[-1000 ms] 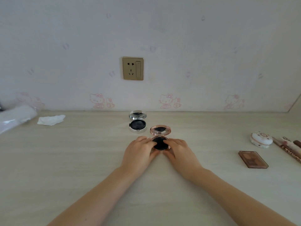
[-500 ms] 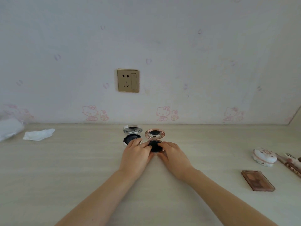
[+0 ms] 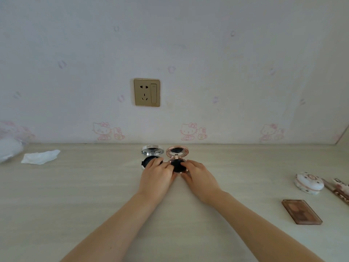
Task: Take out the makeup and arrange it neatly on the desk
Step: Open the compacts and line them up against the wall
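2 open compacts stand side by side at 12 o'clock on the desk (image 3: 75,195), near the wall: a silver compact (image 3: 151,155) and, touching or just beside it on its right, a rose-gold compact (image 3: 177,159). Both hands hold the rose-gold one at its base, the left hand (image 3: 157,176) with fingers curled on its left edge, the right hand (image 3: 200,174) curled on its right. At 3 o'clock, well apart, a white round case (image 3: 308,183), a brown palette (image 3: 301,211) and a patterned tube (image 3: 340,190) look unsorted, so the arranging seems under half done.
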Demonstrator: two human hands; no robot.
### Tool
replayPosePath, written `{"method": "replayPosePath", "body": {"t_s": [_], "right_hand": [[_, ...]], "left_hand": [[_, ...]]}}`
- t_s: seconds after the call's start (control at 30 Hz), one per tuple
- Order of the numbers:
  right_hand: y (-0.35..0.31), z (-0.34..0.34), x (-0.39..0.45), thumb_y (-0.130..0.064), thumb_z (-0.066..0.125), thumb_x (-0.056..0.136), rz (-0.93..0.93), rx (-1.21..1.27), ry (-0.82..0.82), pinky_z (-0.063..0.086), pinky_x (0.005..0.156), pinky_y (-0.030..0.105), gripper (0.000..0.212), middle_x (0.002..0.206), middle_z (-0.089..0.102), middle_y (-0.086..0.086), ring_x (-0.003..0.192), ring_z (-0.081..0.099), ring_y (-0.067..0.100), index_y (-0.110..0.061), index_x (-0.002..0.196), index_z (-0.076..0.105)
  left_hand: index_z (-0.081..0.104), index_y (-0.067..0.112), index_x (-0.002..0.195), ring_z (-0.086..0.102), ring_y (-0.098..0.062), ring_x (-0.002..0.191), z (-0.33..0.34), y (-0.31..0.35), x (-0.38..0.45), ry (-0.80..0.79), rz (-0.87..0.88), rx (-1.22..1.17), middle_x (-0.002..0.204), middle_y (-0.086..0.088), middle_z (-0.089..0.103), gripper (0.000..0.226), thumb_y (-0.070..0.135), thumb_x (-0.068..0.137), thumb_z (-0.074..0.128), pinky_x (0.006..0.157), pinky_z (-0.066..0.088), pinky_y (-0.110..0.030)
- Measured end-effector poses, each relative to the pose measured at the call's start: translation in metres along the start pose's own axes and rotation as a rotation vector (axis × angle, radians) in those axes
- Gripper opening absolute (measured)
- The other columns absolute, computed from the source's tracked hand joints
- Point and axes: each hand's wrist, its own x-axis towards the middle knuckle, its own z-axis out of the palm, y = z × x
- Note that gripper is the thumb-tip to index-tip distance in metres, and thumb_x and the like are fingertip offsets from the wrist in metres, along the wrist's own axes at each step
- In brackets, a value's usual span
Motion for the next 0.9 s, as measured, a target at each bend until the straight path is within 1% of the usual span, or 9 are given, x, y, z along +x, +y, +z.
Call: {"method": "replayPosePath", "body": {"t_s": [0.1, 0.23, 0.33, 0.4, 0.47, 0.57, 0.7, 0.8, 0.9], "right_hand": [[0.000, 0.000, 0.001, -0.026, 0.045, 0.099, -0.002, 0.007, 0.003, 0.040, 0.101, 0.032, 0.037, 0.138, 0.051, -0.002, 0.128, 0.042, 0.021, -0.020, 0.135, 0.050], [0.002, 0.001, 0.001, -0.026, 0.045, 0.099, -0.006, 0.017, 0.003, 0.039, 0.102, 0.033, 0.037, 0.137, 0.051, -0.002, 0.128, 0.042, 0.022, -0.020, 0.135, 0.049], [0.002, 0.001, -0.001, -0.024, 0.046, 0.098, -0.012, 0.034, 0.014, 0.040, 0.100, 0.034, 0.038, 0.132, 0.054, -0.002, 0.125, 0.044, 0.022, -0.019, 0.136, 0.047], [0.002, 0.001, -0.002, -0.022, 0.048, 0.096, -0.023, 0.051, 0.023, 0.041, 0.099, 0.034, 0.040, 0.129, 0.055, -0.001, 0.122, 0.046, 0.023, -0.019, 0.136, 0.045], [0.003, 0.000, -0.005, -0.023, 0.049, 0.095, -0.024, 0.043, 0.018, 0.040, 0.102, 0.033, 0.042, 0.133, 0.052, 0.000, 0.125, 0.045, 0.022, -0.018, 0.137, 0.044], [0.005, -0.008, -0.014, -0.022, 0.047, 0.095, -0.017, 0.020, 0.001, 0.036, 0.106, 0.031, 0.045, 0.142, 0.045, -0.001, 0.132, 0.039, 0.020, -0.017, 0.139, 0.042], [0.012, -0.025, -0.032, -0.025, 0.044, 0.099, -0.002, -0.057, -0.020, 0.033, 0.109, 0.030, 0.046, 0.147, 0.040, -0.001, 0.138, 0.031, 0.018, -0.016, 0.143, 0.036], [0.024, -0.041, -0.050, -0.026, 0.042, 0.100, 0.014, -0.110, -0.018, 0.034, 0.108, 0.031, 0.045, 0.146, 0.041, 0.000, 0.138, 0.029, 0.016, -0.017, 0.143, 0.037], [0.037, -0.060, -0.071, -0.027, 0.041, 0.100, 0.027, -0.164, 0.003, 0.034, 0.107, 0.029, 0.044, 0.144, 0.043, 0.000, 0.139, 0.028, 0.015, -0.018, 0.143, 0.038]], "left_hand": [[0.071, 0.019, 0.067, 0.065, -0.019, 0.082, -0.001, 0.000, 0.001, -0.027, -0.003, -0.010, 0.070, 0.009, 0.070, 0.020, 0.033, 0.065, 0.085, 0.077, 0.053, -0.029], [0.072, 0.018, 0.070, 0.067, -0.019, 0.085, 0.000, 0.001, 0.001, -0.025, -0.005, -0.010, 0.072, 0.009, 0.071, 0.021, 0.033, 0.064, 0.085, 0.077, 0.054, -0.029], [0.072, 0.017, 0.074, 0.066, -0.019, 0.085, -0.001, 0.001, 0.000, -0.009, -0.013, -0.026, 0.073, 0.008, 0.071, 0.022, 0.032, 0.064, 0.085, 0.076, 0.054, -0.030], [0.072, 0.016, 0.078, 0.067, -0.019, 0.084, -0.002, 0.002, -0.001, 0.006, -0.015, -0.040, 0.077, 0.007, 0.072, 0.024, 0.029, 0.063, 0.085, 0.076, 0.055, -0.030], [0.073, 0.016, 0.081, 0.067, -0.019, 0.086, -0.005, 0.004, -0.003, 0.017, -0.005, -0.047, 0.083, 0.007, 0.073, 0.026, 0.028, 0.062, 0.086, 0.077, 0.055, -0.030], [0.073, 0.017, 0.084, 0.068, -0.019, 0.089, -0.009, 0.007, -0.008, 0.010, 0.011, -0.055, 0.086, 0.007, 0.073, 0.030, 0.027, 0.058, 0.087, 0.077, 0.055, -0.029], [0.072, 0.018, 0.085, 0.067, -0.017, 0.091, -0.017, 0.022, -0.013, 0.011, 0.044, -0.086, 0.084, 0.009, 0.072, 0.028, 0.025, 0.060, 0.084, 0.077, 0.054, -0.028], [0.073, 0.017, 0.087, 0.066, -0.017, 0.089, -0.024, 0.040, -0.014, 0.004, 0.070, -0.116, 0.080, 0.008, 0.072, 0.028, 0.024, 0.062, 0.084, 0.074, 0.054, -0.027], [0.073, 0.017, 0.082, 0.065, -0.017, 0.085, -0.031, 0.064, -0.015, 0.017, 0.106, -0.143, 0.074, 0.008, 0.070, 0.022, 0.025, 0.064, 0.083, 0.070, 0.054, -0.026]]}}
